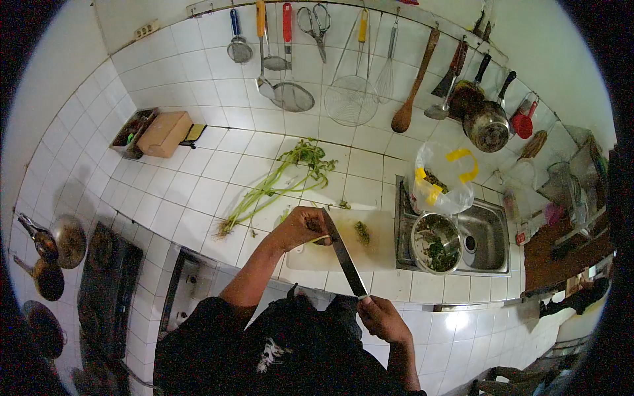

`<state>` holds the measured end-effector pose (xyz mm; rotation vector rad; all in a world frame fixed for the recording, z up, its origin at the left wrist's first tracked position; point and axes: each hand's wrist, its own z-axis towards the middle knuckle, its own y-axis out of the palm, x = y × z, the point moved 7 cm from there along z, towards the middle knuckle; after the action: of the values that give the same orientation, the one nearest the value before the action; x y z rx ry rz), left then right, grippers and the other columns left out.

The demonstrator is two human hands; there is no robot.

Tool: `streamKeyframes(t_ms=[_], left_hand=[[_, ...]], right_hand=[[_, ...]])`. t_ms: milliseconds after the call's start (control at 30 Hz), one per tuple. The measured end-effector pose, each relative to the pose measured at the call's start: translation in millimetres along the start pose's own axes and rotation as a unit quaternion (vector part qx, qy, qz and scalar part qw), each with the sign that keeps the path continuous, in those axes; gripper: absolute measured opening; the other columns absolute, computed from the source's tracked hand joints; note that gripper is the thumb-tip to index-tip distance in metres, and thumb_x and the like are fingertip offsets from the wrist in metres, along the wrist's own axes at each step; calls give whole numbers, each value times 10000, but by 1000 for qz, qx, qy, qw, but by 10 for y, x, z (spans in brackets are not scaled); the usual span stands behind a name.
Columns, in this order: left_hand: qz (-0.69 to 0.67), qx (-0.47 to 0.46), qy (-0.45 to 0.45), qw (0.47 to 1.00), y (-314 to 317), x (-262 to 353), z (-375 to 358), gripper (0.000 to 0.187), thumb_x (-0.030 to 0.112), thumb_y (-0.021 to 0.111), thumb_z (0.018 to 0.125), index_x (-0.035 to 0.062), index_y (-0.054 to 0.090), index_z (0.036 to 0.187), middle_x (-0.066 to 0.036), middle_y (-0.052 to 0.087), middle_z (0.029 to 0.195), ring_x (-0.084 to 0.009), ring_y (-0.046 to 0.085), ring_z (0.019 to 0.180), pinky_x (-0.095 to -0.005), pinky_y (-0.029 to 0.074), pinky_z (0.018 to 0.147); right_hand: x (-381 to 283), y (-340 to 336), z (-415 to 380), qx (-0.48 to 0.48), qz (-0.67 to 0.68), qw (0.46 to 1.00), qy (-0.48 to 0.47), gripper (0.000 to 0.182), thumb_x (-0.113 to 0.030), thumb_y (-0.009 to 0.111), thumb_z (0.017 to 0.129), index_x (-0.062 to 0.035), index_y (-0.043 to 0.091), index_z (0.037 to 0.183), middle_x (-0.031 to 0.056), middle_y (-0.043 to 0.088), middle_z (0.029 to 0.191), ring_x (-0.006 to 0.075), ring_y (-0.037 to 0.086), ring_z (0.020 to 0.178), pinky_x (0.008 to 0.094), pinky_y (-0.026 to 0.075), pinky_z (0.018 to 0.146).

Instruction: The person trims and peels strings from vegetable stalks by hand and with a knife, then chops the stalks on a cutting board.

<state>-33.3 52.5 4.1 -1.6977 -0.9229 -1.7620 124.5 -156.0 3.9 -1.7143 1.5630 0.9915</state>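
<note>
My right hand (384, 319) grips the handle of a large kitchen knife (346, 256), its broad blade slanting up and left over the cutting board. Near the tip end of the blade, my left hand (306, 228) is closed with curled fingers; a pale greenish bit shows at the fingertips, but what they hold is hidden. Under both lies a whitish cutting board (376, 257). On it, right of the blade, sits a small heap of chopped greens (362, 232). Beyond my left hand, leafy celery stalks (271, 188) with roots rest on the white tiles.
A metal bowl (452, 228) with chopped greens stands at the sink (498, 247), beside a clear plastic bag (456, 188) with yellow tape. A cardboard box (165, 134) sits at the back left. A stove (109, 290) is at left. Strainers and a wooden spoon (416, 86) hang on the wall.
</note>
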Motion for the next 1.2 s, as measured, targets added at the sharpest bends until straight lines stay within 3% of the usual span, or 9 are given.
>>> streamKeyframes(t_ms=[133, 400, 700, 800, 967, 1100, 1200], left_hand=[[-64, -30, 40, 997, 108, 48, -21, 357, 64, 783, 670, 28, 594, 970, -50, 654, 756, -125, 646, 671, -258, 540, 623], [7, -11, 46, 999, 63, 179, -17, 317, 55, 760, 690, 45, 585, 954, -33, 654, 783, -110, 635, 667, -263, 542, 615], [-23, -36, 47, 998, 161, 218, -58, 360, 60, 806, 623, 41, 586, 907, -25, 620, 745, -101, 603, 667, -265, 515, 595], [-30, 7, 47, 998, 78, 228, -35, 388, 59, 821, 600, 31, 593, 914, -28, 624, 746, -115, 614, 661, -270, 526, 602], [-30, -57, 1, 998, 158, 219, -80, 415, 49, 834, 573, 25, 618, 927, -49, 648, 759, -142, 629, 646, -287, 548, 622], [-12, -79, -20, 997, 217, 245, -133, 406, 22, 821, 580, 27, 619, 932, -55, 658, 776, -139, 639, 654, -286, 541, 605], [47, -76, 60, 994, 203, 301, -123, 393, -7, 802, 601, 24, 612, 943, -56, 660, 774, -126, 634, 640, -275, 527, 585]], right_hand=[[-13, -14, -48, -2, -29, 1000, -5, 393, -446, 430, 958, -82, 496, 824, -42, 418, 581, 55, 343, 456, 218, 270, 396], [-12, 53, -72, -3, -7, 1000, -15, 376, -427, 432, 961, -82, 502, 828, -45, 424, 580, 52, 350, 455, 217, 273, 396], [-16, 14, -125, 3, -11, 1000, -6, 382, -436, 445, 955, -78, 504, 835, -45, 434, 599, 48, 350, 466, 212, 272, 402], [15, 29, -119, 1, -8, 1000, -16, 389, -443, 446, 953, -79, 503, 829, -47, 422, 593, 48, 340, 466, 212, 270, 404], [38, -2, -160, 14, -35, 999, 19, 388, -436, 448, 955, -84, 495, 800, -55, 397, 582, 46, 323, 466, 212, 261, 406], [-21, 18, -126, 4, -48, 999, -15, 381, -425, 447, 959, -82, 505, 805, -54, 398, 584, 47, 320, 467, 213, 257, 407], [-28, 71, -94, 4, -34, 999, -26, 382, -427, 443, 960, -80, 510, 814, -52, 404, 589, 48, 323, 466, 214, 256, 405]])
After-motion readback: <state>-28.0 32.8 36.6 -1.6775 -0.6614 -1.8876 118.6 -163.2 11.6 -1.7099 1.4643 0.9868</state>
